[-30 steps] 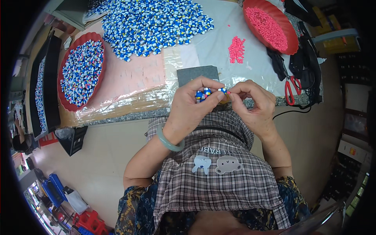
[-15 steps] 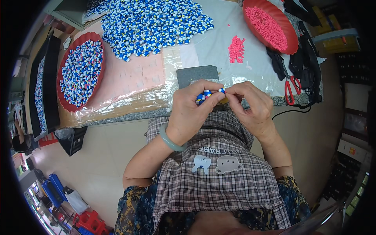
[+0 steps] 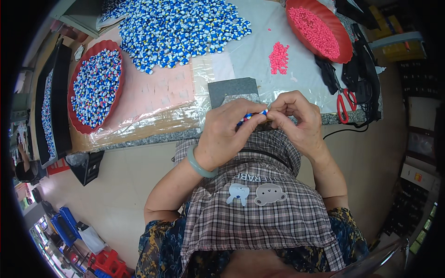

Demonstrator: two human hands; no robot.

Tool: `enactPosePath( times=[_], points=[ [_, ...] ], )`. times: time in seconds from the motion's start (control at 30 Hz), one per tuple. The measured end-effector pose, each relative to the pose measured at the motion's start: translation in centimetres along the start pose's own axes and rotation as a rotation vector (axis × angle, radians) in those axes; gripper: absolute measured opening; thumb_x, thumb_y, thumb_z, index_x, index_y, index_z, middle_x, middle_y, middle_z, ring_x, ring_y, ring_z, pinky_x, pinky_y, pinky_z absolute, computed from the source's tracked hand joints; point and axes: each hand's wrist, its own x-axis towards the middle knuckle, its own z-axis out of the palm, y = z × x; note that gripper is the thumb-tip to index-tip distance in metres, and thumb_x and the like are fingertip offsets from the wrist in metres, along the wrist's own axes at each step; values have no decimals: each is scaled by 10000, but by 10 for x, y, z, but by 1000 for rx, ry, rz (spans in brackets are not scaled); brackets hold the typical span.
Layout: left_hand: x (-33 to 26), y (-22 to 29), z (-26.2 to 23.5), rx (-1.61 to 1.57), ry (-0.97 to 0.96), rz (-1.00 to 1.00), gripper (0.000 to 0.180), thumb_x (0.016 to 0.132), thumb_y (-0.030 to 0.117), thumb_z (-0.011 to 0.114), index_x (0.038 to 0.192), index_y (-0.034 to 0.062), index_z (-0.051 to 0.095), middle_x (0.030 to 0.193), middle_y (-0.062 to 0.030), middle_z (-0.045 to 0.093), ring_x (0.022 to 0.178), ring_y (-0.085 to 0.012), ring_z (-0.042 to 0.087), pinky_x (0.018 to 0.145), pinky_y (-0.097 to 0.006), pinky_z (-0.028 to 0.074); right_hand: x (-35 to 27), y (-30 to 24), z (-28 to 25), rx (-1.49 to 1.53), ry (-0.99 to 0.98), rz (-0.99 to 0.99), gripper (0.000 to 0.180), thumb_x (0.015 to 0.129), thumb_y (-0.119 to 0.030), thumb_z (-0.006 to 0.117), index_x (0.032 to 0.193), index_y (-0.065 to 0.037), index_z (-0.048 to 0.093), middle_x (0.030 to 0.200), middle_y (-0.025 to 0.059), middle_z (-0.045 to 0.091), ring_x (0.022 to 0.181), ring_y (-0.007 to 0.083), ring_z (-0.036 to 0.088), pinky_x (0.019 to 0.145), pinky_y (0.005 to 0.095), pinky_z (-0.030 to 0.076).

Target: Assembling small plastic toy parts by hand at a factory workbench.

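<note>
Blue-white piece (image 3: 252,114): pinched between both hands, at the surface's near edge.
Left hand (image 3: 227,132): fingers pinching it (green bangle on wrist).
Right hand (image 3: 296,116): fingers pinching its other end.

two red trays (image 3: 78,121) (image 3: 344,52), one pair of scissors (image 3: 343,103), two hands (image 3: 228,134) (image 3: 296,121) (beads beyond counting).

Glossy plastic film (image 3: 153,99); speckled stone tabletop (image 3: 153,141)

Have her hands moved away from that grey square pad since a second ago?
No. Both the left hand and right hand stay just below the grey pad.
</note>
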Motion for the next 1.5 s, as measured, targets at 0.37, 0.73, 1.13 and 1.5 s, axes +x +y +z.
enactPosePath(
  times=[0.37,0.73,1.13,1.5],
  points=[
    [-5,-32,-75,-962,141,-507,288,994,144,551,1215,-38,583,1092,-175,688,679,-64,502,572,-161,423,30,64,-44,-440,170,-13,125,891,-12,650,1014,9,666,926,67,653,778,134,636,639,259,488],
    [-25,-37,-121,-722,367,-536,242,966,123,596,1138,-41,635,976,-44,644,754,-86,511,590,-212,374,59,76,-21,-740,157,-268,77,844,2,665,898,-10,611,837,143,605,709,306,631,636,379,493],
    [14,-38,-254,954,416,-23,203,932,98,606,1101,3,666,1149,-173,667,1087,-340,623,943,-411,470,42,61,-28,-382,161,30,31,911,13,618,923,12,590,807,11,609,733,56,573,666,215,474],
    [47,-78,-122,847,109,225,136,823,27,679,959,37,678,995,-110,624,954,-306,595,817,-399,504,26,61,-33,-71,119,143,29,941,-6,602,969,-8,595,819,-8,606,697,46,559,610,190,436]
  ],
)
